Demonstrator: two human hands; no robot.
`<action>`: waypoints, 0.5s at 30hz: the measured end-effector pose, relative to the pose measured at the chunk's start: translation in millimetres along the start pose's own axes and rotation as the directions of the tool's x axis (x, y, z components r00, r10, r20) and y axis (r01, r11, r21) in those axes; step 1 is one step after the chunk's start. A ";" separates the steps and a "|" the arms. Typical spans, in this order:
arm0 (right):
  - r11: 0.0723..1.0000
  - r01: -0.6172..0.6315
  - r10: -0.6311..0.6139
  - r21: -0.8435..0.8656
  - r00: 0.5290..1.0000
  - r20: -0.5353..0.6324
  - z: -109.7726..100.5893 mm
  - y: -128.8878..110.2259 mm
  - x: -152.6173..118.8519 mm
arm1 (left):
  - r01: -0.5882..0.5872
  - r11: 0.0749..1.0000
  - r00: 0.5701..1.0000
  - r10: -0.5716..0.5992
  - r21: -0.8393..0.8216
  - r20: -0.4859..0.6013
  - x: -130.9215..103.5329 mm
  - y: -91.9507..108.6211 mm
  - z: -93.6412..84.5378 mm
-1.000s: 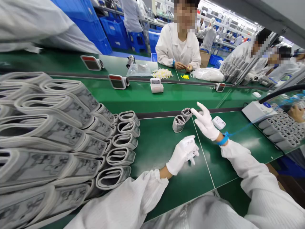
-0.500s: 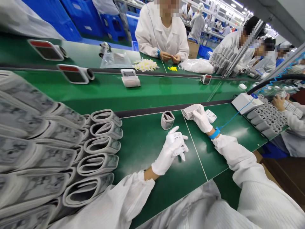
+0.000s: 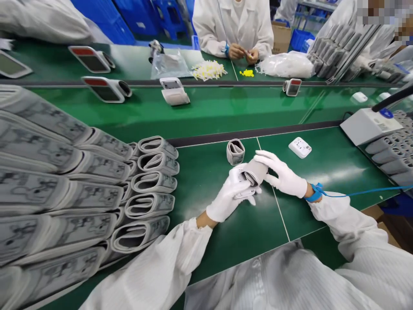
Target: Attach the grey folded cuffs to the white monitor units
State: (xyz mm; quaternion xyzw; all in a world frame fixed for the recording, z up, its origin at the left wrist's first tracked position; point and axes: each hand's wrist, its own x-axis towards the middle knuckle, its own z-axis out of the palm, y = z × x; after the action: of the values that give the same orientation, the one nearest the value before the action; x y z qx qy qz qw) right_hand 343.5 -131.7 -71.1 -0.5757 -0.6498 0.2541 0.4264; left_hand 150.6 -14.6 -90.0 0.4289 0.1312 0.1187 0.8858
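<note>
My gloved left hand (image 3: 226,199) is closed around a white wrist blood-pressure monitor unit (image 3: 244,193), mostly covered by its fingers. A rolled grey cuff (image 3: 259,171) sits against the unit, its open end facing left. My gloved right hand (image 3: 285,175) grips the cuff from the right, fingers on top and thumb lower down; whether cuff and unit are joined I cannot tell. Just beyond my hands stands another rolled cuff (image 3: 235,153) on the green bench. A second white monitor unit (image 3: 300,147) lies back-side up to the right.
Stacked rolled cuffs (image 3: 150,193) fill the left side. Behind a dark ledge runs a green conveyor (image 3: 206,116) carrying several finished monitors (image 3: 108,89). A white box (image 3: 368,127) stands at right. A co-worker's hands (image 3: 243,53) work across the line. A blue wrist cord trails rightward from my right wrist.
My right hand has brought the cuff left and nearer, onto the unit in my left hand. The other unit now lies apart from my right hand. The view has shifted.
</note>
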 end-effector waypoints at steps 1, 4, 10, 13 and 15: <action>0.998 0.026 -0.025 -0.055 1.000 0.014 0.2 -2.4 -1.0 | -0.037 0.998 0.999 0.038 0.051 -0.015 0.9 -0.9 0.8; 0.999 0.014 -0.011 -0.048 0.997 0.072 5.3 -10.7 -4.4 | -0.067 0.971 0.989 0.095 0.231 -0.111 2.9 -6.9 3.6; 0.936 -0.112 0.176 0.333 0.970 -0.166 18.8 -6.5 -5.6 | -0.075 0.959 0.989 0.106 0.275 -0.102 -5.2 -14.0 -3.5; 0.738 -0.154 0.290 0.658 0.952 -0.102 13.5 -3.7 -5.0 | -0.101 0.968 0.994 0.110 0.228 -0.025 -12.0 -10.3 -12.8; 0.605 -0.201 0.320 0.770 0.947 -0.004 9.5 -5.3 -5.3 | -0.066 0.966 0.998 0.070 0.249 -0.007 -16.2 -7.2 -18.3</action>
State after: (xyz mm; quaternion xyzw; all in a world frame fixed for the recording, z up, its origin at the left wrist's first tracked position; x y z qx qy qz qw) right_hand 332.5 -136.4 -73.1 -0.4479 -0.3594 0.5211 0.6314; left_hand 130.0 -10.9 -104.5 0.5400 0.1372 0.1351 0.8193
